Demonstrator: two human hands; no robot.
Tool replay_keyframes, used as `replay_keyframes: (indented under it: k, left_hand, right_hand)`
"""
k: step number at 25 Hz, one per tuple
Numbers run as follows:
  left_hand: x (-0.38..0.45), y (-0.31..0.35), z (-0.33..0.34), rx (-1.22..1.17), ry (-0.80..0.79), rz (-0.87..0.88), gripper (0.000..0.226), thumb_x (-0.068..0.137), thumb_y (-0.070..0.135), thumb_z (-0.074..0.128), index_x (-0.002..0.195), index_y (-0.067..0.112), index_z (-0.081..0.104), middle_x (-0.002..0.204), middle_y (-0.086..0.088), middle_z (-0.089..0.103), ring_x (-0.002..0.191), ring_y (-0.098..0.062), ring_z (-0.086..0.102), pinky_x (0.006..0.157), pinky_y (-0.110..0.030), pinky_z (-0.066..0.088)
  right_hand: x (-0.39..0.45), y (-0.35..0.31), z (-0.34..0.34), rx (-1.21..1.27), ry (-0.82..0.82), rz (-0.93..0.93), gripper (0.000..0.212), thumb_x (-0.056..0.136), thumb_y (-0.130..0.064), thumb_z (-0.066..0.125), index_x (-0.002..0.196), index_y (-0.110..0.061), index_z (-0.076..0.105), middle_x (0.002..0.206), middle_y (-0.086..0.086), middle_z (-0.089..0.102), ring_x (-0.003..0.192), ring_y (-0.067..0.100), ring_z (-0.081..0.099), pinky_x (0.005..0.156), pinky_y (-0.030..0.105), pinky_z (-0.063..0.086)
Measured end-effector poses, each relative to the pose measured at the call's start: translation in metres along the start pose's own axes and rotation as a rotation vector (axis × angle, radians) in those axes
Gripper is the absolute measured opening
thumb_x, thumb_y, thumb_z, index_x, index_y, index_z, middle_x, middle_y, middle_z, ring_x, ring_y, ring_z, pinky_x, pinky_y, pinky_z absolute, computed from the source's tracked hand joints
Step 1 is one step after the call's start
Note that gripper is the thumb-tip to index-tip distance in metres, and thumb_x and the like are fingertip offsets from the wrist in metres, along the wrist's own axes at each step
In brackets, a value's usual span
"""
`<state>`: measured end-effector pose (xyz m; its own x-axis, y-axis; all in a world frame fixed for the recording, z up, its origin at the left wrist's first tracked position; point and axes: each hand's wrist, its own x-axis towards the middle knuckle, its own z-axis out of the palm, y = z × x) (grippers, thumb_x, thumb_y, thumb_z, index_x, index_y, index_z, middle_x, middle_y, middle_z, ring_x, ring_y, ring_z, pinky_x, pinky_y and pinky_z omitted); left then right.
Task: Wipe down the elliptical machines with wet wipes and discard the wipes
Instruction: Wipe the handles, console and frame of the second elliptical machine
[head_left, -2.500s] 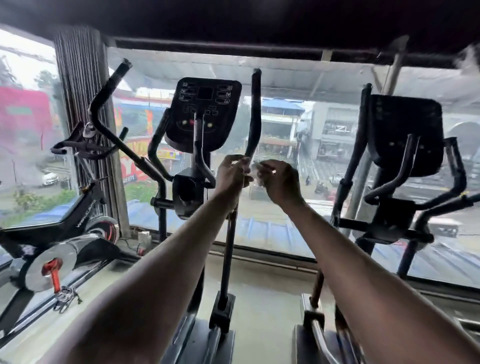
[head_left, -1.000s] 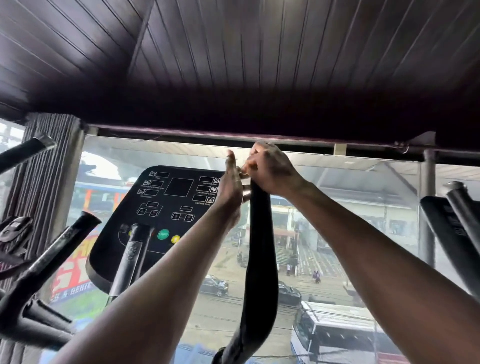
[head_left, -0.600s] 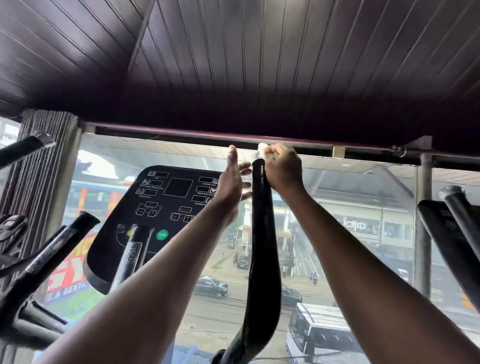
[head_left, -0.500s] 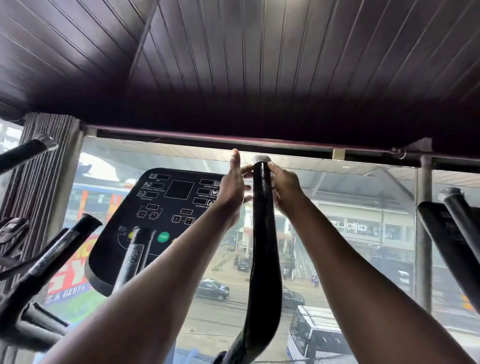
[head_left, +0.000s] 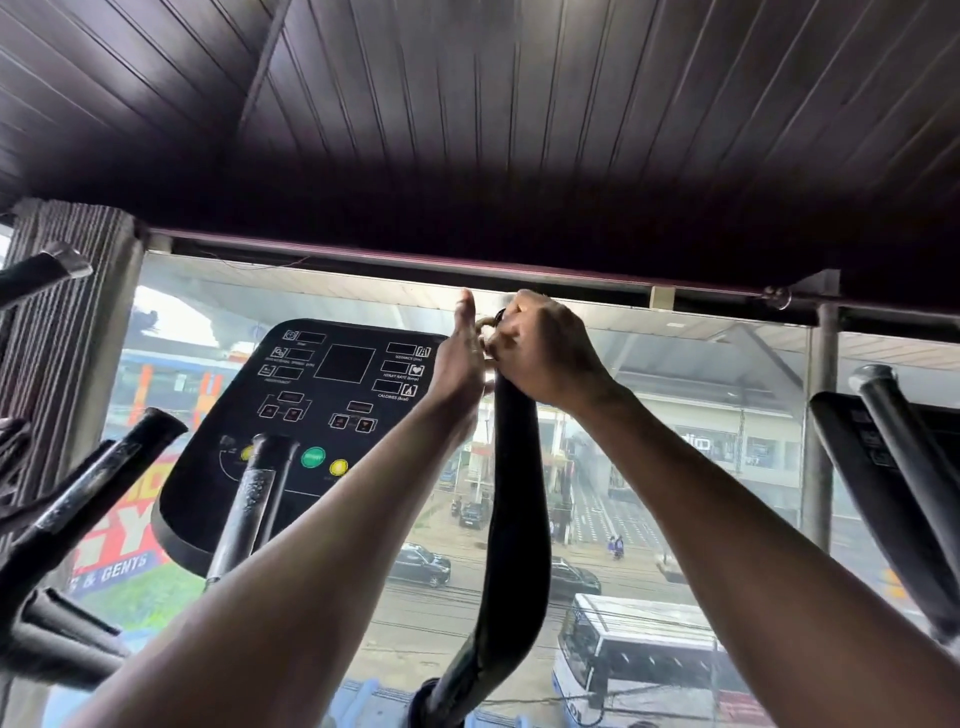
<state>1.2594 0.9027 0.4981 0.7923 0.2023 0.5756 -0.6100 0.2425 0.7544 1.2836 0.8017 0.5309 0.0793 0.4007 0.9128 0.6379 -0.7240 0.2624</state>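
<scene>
Black handlebar (head_left: 517, 499) tip: right hand (head_left: 545, 353) is curling round it, left hand (head_left: 460, 358) flat alongside; should be twisting downward, wipe unseen.

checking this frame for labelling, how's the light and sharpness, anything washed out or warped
Head view: strongly backlit by the window, so the ceiling goes near black; the street outside looks hazy and pale; the right hand and left hand at the top of the black handlebar are slightly soft; wide-angle bending shows at the edges; the console labels are too small to read well.
</scene>
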Motion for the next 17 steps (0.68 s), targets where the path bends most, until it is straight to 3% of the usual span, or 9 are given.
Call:
replay_keyframes:
  k: [4, 6, 8, 11, 15, 17]
  left_hand:
    - [-0.006, 0.001, 0.002, -0.001, -0.016, -0.004, 0.076, 0.097, 0.065, 0.022, 0.131, 0.006, 0.055, 0.128, -0.015, 0.062, 0.099, -0.022, 0.063, 0.07, -0.034, 0.047]
    - [-0.007, 0.002, 0.0, -0.022, -0.009, -0.015, 0.077, 0.097, 0.064, 0.024, 0.135, 0.004, 0.052, 0.131, -0.018, 0.06, 0.11, -0.028, 0.062, 0.077, -0.038, 0.05]
    - [-0.009, 0.001, -0.001, -0.034, -0.02, -0.007, 0.074, 0.098, 0.062, 0.023, 0.136, 0.005, 0.051, 0.131, -0.017, 0.06, 0.101, -0.024, 0.063, 0.077, -0.038, 0.05]
    - [-0.013, 0.0, -0.001, -0.078, -0.033, -0.014, 0.075, 0.097, 0.063, 0.019, 0.135, 0.007, 0.052, 0.135, -0.016, 0.057, 0.092, -0.019, 0.061, 0.07, -0.033, 0.047]
    - [-0.016, -0.006, -0.011, -0.107, -0.032, -0.022, 0.076, 0.096, 0.065, 0.019, 0.134, 0.008, 0.052, 0.138, -0.018, 0.054, 0.09, -0.014, 0.059, 0.069, -0.03, 0.045]
    - [-0.017, -0.007, -0.011, -0.109, -0.034, -0.025, 0.077, 0.096, 0.066, 0.018, 0.136, 0.008, 0.05, 0.141, -0.016, 0.051, 0.087, -0.011, 0.057, 0.068, -0.029, 0.043]
  right_hand:
    - [0.009, 0.004, -0.006, -0.107, -0.144, 0.051, 0.032, 0.091, -0.021, 0.048, 0.107, -0.01, 0.073, 0.115, 0.01, 0.059, 0.108, 0.029, 0.05, 0.092, 0.03, 0.036]
    - [-0.004, -0.001, -0.011, -0.096, -0.162, -0.101, 0.028, 0.091, -0.023, 0.053, 0.095, -0.008, 0.076, 0.104, 0.01, 0.064, 0.102, 0.028, 0.053, 0.085, 0.03, 0.038]
    - [-0.01, 0.001, -0.014, -0.032, -0.15, -0.17, 0.022, 0.089, -0.017, 0.057, 0.091, -0.006, 0.076, 0.101, 0.014, 0.068, 0.107, 0.033, 0.057, 0.088, 0.029, 0.038]
    - [-0.008, 0.002, -0.018, 0.035, -0.312, 0.01, 0.042, 0.097, -0.023, 0.037, 0.127, -0.007, 0.061, 0.141, 0.016, 0.051, 0.138, 0.028, 0.037, 0.111, 0.028, 0.024]
    - [-0.046, -0.005, -0.017, 0.154, -0.213, -0.236, 0.041, 0.091, -0.023, 0.039, 0.112, -0.004, 0.07, 0.126, 0.013, 0.064, 0.125, 0.021, 0.054, 0.109, 0.029, 0.038]
    - [-0.031, 0.001, -0.018, 0.132, -0.287, -0.088, 0.049, 0.093, -0.029, 0.035, 0.128, -0.007, 0.061, 0.142, 0.012, 0.05, 0.138, 0.021, 0.039, 0.115, 0.032, 0.028]
